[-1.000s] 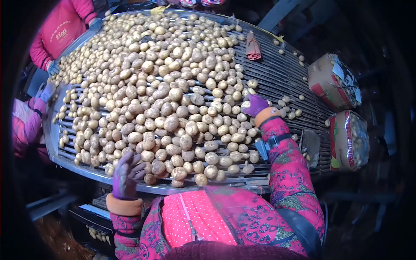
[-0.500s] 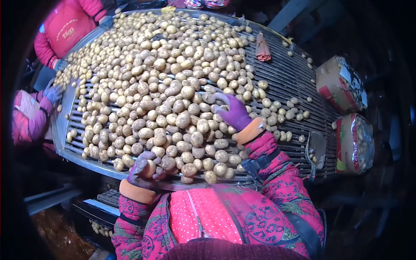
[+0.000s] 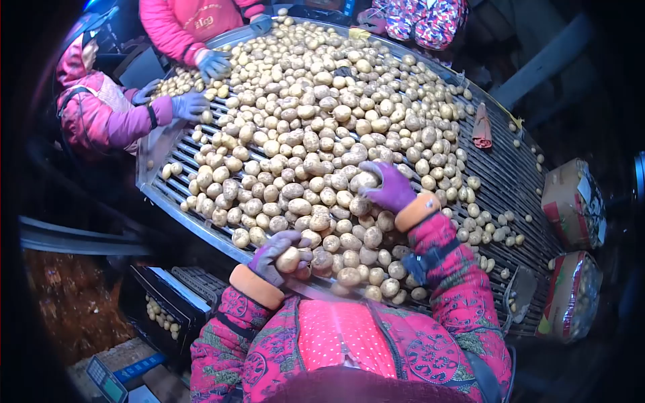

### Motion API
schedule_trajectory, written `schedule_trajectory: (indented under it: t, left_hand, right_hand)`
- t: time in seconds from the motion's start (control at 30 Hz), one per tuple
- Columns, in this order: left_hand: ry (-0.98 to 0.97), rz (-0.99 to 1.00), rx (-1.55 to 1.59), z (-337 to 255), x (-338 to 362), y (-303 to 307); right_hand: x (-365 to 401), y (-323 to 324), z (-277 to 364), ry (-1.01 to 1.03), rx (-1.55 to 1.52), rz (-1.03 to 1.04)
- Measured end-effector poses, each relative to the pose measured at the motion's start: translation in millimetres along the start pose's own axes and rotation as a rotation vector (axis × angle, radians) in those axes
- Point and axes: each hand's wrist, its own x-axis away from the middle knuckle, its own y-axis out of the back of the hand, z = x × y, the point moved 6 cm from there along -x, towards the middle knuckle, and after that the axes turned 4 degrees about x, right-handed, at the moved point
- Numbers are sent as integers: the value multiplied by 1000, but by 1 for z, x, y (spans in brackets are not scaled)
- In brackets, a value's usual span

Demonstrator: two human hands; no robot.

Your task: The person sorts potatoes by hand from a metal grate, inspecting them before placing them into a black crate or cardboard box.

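A barred metal sorting table (image 3: 500,178) carries a dense heap of potatoes (image 3: 322,127). My left hand (image 3: 275,255), in a purple glove with an orange cuff, is closed around one potato (image 3: 289,259) at the table's near edge. Over the middle of the heap, my right hand (image 3: 388,187) in the same kind of glove grips a larger potato (image 3: 365,180). My flowered red sleeves and dotted red apron fill the bottom of the view.
Across the table a person in a red jacket (image 3: 181,23) and another in pink (image 3: 101,111) reach gloved hands into the potatoes. A red rag (image 3: 482,127) lies on the bars. Two filled sacks (image 3: 574,201) stand at right. A crate with potatoes (image 3: 164,309) sits below left.
My view has swung left, bringing the co-workers into sight. My left hand came down onto the heap's near edge and closed on a potato. My right hand moved inward and took a potato.
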Motion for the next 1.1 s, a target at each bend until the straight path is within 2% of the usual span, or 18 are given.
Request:
schedule_trajectory:
  t: [0.03, 0.07, 0.1, 0.13, 0.2, 0.23, 0.3, 0.43, 0.47, 0.5, 0.63, 0.7, 0.77, 0.87, 0.93, 0.97, 1.03, 1.1]
  left_hand:
    - [36, 48, -7, 2, -3, -17]
    - [36, 77, -182, 0, -3, -31]
    - [47, 126, -121, 1, -2, -52]
    - [30, 183, -97, 9, -13, -50]
    - [72, 325, -37, 7, -10, -50]
    - [81, 300, -24, 9, -6, -35]
    - [31, 240, -15, -5, 11, -22]
    - [-191, -98, 98, -42, 82, 43]
    - [-302, -104, 153, -51, 103, 66]
    - [-418, -118, 204, -58, 127, 92]
    - [-689, -511, 450, -68, 249, 201]
    - [-818, -805, 328, -68, 317, 279]
    - [-922, -887, 139, -74, 381, 362]
    - [-852, -1502, -78, -94, 424, 365]
    - [-802, -1542, -79, -125, 412, 405]
    - [-698, -1519, -410, -138, 401, 414]
    - [-595, -1462, -755, -160, 354, 415]
    - [-1151, -985, -906, -181, 263, 358]
  right_hand:
    - [8, -10, 10, 12, -226, -2]
    - [18, -8, 44, 42, -293, 78]
    - [30, -18, 70, 123, -348, 97]
    - [37, -16, 103, 213, -344, 274]
    - [44, -17, 131, 359, -179, 160]
    - [46, -19, 132, 397, -109, 69]
    - [47, -22, 99, 293, 3, -24]
    - [86, -32, 40, 164, 562, 34]
    - [95, -38, 19, 91, 378, 53]
    - [105, -42, 6, 116, 451, 13]
    - [106, -50, -5, 81, 441, 58]
    - [98, -50, -1, 118, 325, 46]
    - [96, -47, 6, 136, 307, 58]
    - [99, -51, 2, 126, 354, 56]
    - [104, -48, 3, 56, 434, 86]
    - [104, -45, 11, 28, 410, 95]
    - [103, -44, 22, 14, 442, 72]
    - [109, -43, 17, -27, 451, 65]
